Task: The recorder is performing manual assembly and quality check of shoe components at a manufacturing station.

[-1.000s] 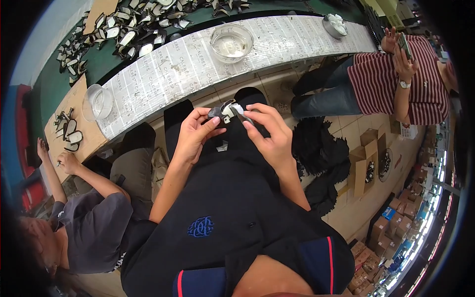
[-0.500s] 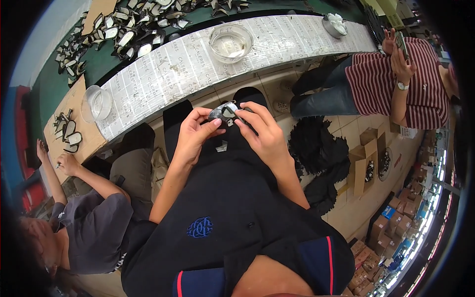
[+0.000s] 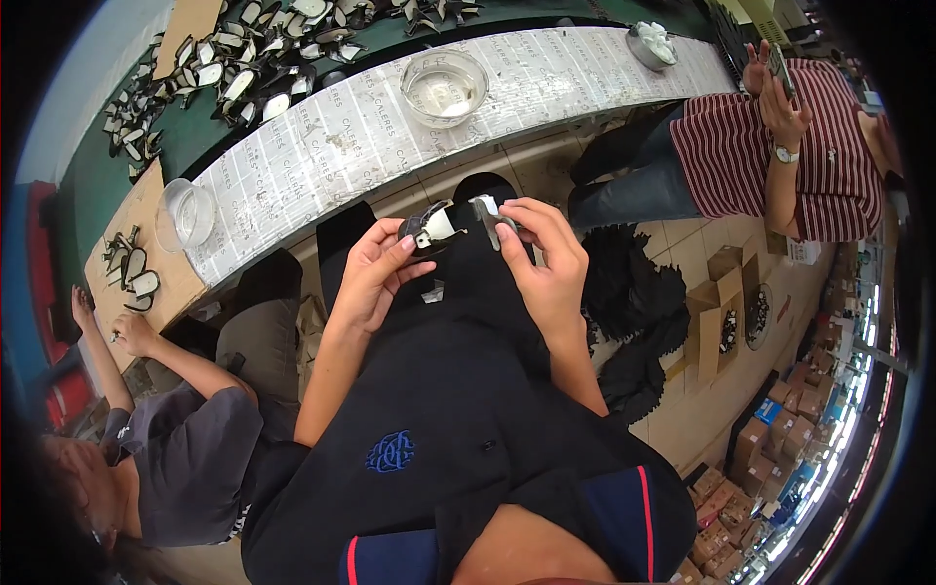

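My left hand [image 3: 370,273] grips a small black piece with a white face, which looks like a shoe heel [image 3: 438,226], between thumb and fingers. A short gap to its right, my right hand [image 3: 544,252] pinches a narrow dark curved piece with a white end [image 3: 487,216]; its exact kind cannot be made out. Both hands are held above my lap, in front of the table edge, and the two pieces are apart.
A paper-covered table [image 3: 322,146] curves ahead, bearing a clear glass bowl [image 3: 444,90], a plastic tub [image 3: 190,216] and a metal bowl of white wads [image 3: 651,47]. Many similar heels [image 3: 239,83] lie beyond. Co-workers sit left and stand right; an open carton [image 3: 717,312] stands on the floor.
My hands were close together at the heel and have separated. The right hand moved right with the dark piece; the left shifted slightly left, turning the heel's white face into view.
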A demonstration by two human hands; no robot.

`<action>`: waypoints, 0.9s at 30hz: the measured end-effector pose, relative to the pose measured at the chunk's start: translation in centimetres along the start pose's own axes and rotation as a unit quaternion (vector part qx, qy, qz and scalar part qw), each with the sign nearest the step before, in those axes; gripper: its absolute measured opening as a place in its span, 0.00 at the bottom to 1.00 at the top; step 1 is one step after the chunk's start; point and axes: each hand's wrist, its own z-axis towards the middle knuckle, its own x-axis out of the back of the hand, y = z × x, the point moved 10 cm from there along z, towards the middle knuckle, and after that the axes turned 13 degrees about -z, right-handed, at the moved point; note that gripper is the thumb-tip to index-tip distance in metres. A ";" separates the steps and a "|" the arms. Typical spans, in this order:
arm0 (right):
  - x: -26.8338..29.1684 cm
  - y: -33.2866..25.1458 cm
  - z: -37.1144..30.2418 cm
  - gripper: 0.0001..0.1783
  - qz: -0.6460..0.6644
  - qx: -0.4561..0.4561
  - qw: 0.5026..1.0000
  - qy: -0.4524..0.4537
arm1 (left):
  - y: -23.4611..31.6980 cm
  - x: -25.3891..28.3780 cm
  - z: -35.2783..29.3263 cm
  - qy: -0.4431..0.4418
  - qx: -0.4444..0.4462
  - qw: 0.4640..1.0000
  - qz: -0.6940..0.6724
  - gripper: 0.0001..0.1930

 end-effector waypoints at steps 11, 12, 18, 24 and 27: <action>-0.2 -1.2 -0.1 0.13 0.061 0.003 0.998 -0.014 | -0.7 -0.3 0.0 -0.006 0.022 0.999 -0.025 0.11; -0.2 -1.5 -0.1 0.13 0.055 0.015 0.998 -0.020 | -0.6 -0.3 0.0 -0.005 0.018 1.000 -0.018 0.11; -1.1 -2.8 -0.2 0.14 -0.014 0.073 0.997 -0.037 | -0.6 -0.6 -0.1 0.001 0.015 1.000 0.017 0.11; -1.8 -3.4 -0.3 0.13 -0.060 0.092 0.993 -0.040 | -0.6 -0.4 0.0 0.005 0.009 0.999 0.037 0.10; -1.3 -3.1 -0.3 0.13 -0.084 0.085 0.993 -0.019 | -0.5 -0.2 0.1 0.008 0.006 0.999 0.046 0.09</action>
